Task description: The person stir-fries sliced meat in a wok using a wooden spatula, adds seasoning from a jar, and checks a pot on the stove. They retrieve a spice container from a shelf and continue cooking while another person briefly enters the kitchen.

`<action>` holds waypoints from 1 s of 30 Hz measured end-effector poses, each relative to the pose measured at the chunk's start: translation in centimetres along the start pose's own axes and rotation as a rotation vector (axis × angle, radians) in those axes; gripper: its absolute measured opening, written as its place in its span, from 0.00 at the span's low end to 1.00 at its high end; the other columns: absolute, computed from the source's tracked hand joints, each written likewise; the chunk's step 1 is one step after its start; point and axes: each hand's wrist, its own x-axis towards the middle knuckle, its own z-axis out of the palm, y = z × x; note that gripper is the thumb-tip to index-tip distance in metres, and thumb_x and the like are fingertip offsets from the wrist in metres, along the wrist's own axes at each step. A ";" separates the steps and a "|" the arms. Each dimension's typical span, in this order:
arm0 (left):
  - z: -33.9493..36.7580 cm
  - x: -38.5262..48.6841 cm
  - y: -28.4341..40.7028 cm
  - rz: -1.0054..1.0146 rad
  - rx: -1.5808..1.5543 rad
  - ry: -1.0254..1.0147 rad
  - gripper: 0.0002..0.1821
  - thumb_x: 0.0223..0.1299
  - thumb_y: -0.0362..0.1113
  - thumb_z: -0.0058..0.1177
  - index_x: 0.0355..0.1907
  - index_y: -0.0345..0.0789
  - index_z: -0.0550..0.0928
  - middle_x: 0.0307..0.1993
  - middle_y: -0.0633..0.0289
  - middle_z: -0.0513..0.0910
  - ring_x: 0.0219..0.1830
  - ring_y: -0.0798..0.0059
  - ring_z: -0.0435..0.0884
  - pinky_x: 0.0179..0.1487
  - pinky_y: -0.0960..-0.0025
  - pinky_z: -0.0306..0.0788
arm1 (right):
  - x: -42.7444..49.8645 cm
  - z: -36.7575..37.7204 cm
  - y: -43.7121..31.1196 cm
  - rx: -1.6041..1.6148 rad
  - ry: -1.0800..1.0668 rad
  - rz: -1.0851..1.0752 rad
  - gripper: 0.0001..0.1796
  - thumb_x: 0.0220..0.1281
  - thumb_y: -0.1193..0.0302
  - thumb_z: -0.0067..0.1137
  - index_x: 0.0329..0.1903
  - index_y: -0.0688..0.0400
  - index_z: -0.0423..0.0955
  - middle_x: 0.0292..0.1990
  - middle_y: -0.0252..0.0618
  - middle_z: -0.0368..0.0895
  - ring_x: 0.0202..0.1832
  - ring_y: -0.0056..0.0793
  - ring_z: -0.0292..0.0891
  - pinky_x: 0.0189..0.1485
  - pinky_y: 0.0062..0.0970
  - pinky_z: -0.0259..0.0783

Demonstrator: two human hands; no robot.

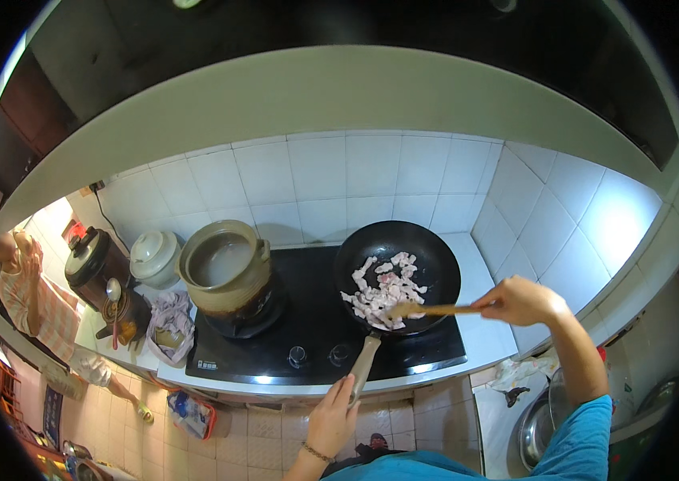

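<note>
A black wok (375,240) stands on the right side of the black cooktop (309,330). Pale pieces of what looks like sliced raw meat (387,291) lie in it, towards its lower side. My left hand (333,415) grips the wok's handle (365,367), which points towards me. In my right hand (513,300) is the wooden handle of a spatula (435,310), its head among the pieces at the wok's near side. On the left side of the cooktop sits an open clay pot (228,300) with cloudy liquid inside.
Left of the cooktop are a crumpled cloth (170,321), a white lidded pot (155,258), a dark lidded cooker (96,258) and a spoon (113,290) in a holder. A person (39,294) stands at far left. Metal basins (534,430) lie at lower right.
</note>
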 end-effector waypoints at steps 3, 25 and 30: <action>0.0 0.0 0.1 -0.001 -0.001 -0.006 0.31 0.51 0.31 0.59 0.60 0.33 0.69 0.53 0.49 0.76 0.47 0.55 0.80 0.46 0.64 0.76 | 1.3 3.6 -1.7 -0.011 0.088 -0.029 0.13 0.60 0.64 0.54 0.45 0.50 0.81 0.35 0.48 0.83 0.37 0.47 0.79 0.42 0.39 0.75; -0.1 0.2 0.2 -0.026 -0.023 -0.003 0.30 0.51 0.32 0.58 0.60 0.35 0.70 0.53 0.53 0.77 0.46 0.55 0.80 0.45 0.64 0.77 | 1.5 3.3 -1.0 -0.008 0.092 -0.075 0.14 0.58 0.64 0.55 0.46 0.50 0.80 0.34 0.48 0.82 0.35 0.50 0.78 0.43 0.41 0.74; -0.3 0.0 0.2 -0.032 0.006 -0.022 0.30 0.52 0.32 0.58 0.60 0.35 0.70 0.53 0.53 0.76 0.47 0.55 0.80 0.46 0.64 0.76 | 7.3 7.1 2.6 0.121 0.397 0.080 0.14 0.61 0.66 0.51 0.46 0.53 0.80 0.32 0.54 0.80 0.36 0.55 0.77 0.42 0.46 0.73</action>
